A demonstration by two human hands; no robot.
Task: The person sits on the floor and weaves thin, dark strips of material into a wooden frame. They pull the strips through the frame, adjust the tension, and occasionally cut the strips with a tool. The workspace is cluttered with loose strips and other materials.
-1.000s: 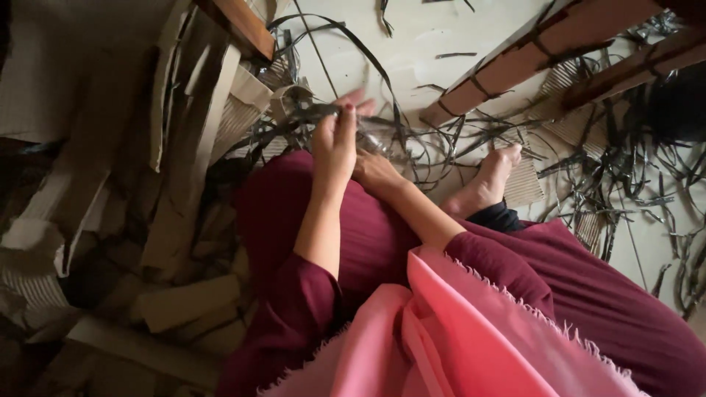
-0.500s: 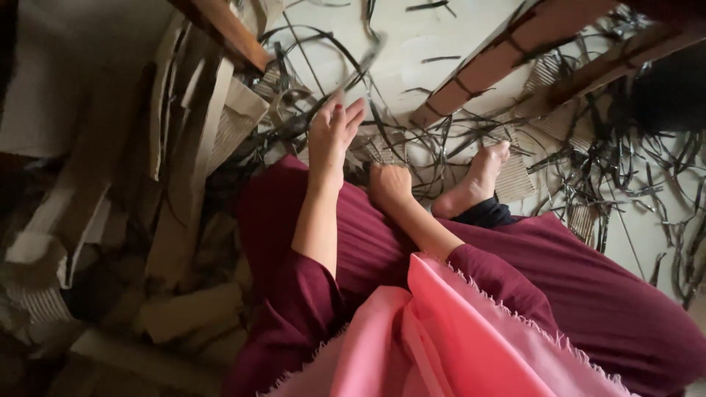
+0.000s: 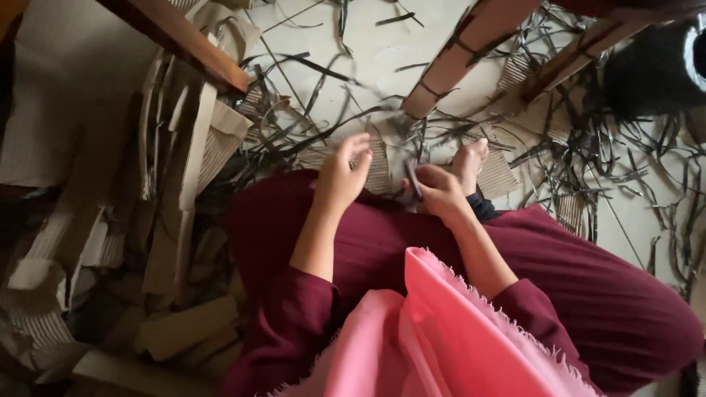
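Right hand [image 3: 439, 192] pinches a thin dark strip [image 3: 413, 179] over the maroon lap [image 3: 382, 242], long axis near vertical, top end tilted slightly left (blurry). Left hand [image 3: 340, 176] loosely curled, holding nothing, beside corrugated cardboard scraps [image 3: 379, 165] on the floor [image 3: 368, 51].

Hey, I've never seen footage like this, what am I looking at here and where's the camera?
The camera sits on a person's head, looking down at their lap and bare hands. They sit on the floor in dark red clothes with a pink cloth over the lap. The right hand pinches a thin dark strip. The left hand is raised, fingers curled, seemingly holding nothing. Many dark strips litter the floor, and corrugated cardboard pieces are piled at the person's left.
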